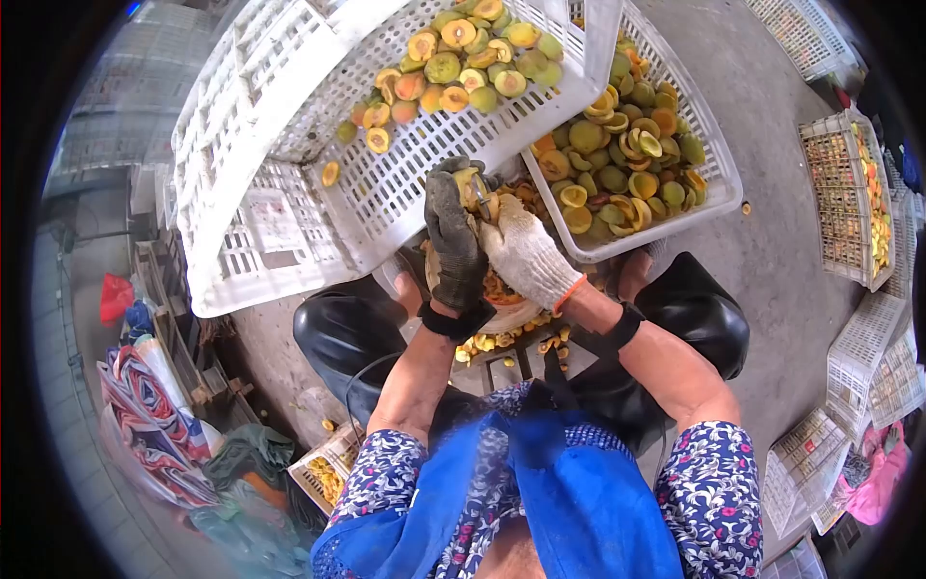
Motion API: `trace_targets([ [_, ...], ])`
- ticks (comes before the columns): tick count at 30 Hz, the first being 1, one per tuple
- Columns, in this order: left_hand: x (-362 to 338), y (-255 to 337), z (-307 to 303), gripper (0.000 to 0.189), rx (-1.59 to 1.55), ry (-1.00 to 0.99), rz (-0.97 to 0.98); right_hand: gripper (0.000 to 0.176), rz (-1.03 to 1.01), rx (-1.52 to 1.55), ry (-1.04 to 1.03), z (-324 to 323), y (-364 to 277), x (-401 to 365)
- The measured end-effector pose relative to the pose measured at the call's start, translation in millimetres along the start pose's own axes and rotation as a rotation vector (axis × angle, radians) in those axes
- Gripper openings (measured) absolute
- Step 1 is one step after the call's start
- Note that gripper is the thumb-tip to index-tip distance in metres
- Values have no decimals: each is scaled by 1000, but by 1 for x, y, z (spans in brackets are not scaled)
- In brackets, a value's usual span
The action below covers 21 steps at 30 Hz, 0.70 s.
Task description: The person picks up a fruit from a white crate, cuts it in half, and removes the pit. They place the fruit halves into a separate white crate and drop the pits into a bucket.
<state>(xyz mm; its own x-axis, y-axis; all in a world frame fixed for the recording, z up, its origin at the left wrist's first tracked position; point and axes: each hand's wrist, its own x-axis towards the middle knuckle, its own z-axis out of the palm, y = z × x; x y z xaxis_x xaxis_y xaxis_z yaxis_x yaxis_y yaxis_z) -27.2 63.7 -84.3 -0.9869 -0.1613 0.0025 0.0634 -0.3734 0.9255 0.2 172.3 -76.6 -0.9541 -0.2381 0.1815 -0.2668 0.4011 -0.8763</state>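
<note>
My left hand, in a dark grey glove, is closed around a yellowish stone fruit, probably a peach or apricot. My right hand, in a white knitted glove with an orange cuff edge, grips a small knife whose metal part meets the fruit. The glove hides most of its handle. Below both hands stands a round container with orange fruit pieces in it, partly covered by my wrists. Just beyond, a tilted white crate holds cut and whole fruit.
To the right of my hands, another white crate holds many hollowed fruit halves. Yellow pieces lie on the floor under the container. More crates line the right side. Plastic bags and cloth lie at left, near a small crate.
</note>
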Motion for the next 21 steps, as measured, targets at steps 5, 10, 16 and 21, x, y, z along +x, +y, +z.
trace_targets([
  [5, -2, -8, -9, 36, -9, -29, 5, 23, 78, 18, -145, -9, -1, 1],
  [10, -5, 2, -11, 40, 15, -130, -83, 33, 322, 339, -394, -31, -2, 12],
  [16, -3, 28, -2, 46, -182, 6, -365, 30, 536, 503, -553, -38, -18, 12],
  [21, 8, 24, -11, 49, -248, -251, -199, 35, 348, 255, -633, -41, -24, 17],
])
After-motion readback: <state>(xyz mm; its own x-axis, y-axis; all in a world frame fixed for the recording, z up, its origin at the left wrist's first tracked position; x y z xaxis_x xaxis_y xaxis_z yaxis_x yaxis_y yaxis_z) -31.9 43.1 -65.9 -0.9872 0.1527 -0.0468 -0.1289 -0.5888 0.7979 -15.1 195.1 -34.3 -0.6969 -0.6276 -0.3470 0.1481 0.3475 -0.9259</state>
